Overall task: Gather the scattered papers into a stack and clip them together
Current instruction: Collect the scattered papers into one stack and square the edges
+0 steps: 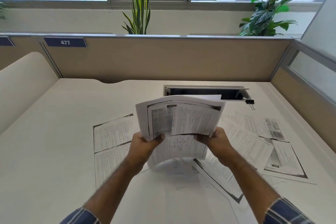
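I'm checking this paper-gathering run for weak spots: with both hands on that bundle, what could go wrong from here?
1. The held bundle looks uneven, its lower sheets bowing out below the left hand and right hand; one might slip free.
2. Loose sheets lie on both sides of the desk, so some could be missed.
3. The binder clip sits by the open cable hatch; a nudge might drop it in.

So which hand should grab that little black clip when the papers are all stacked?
Probably the right hand. The binder clip lies on the desk at the far right, by the open cable hatch, on that hand's side. The left hand could keep holding the papers.
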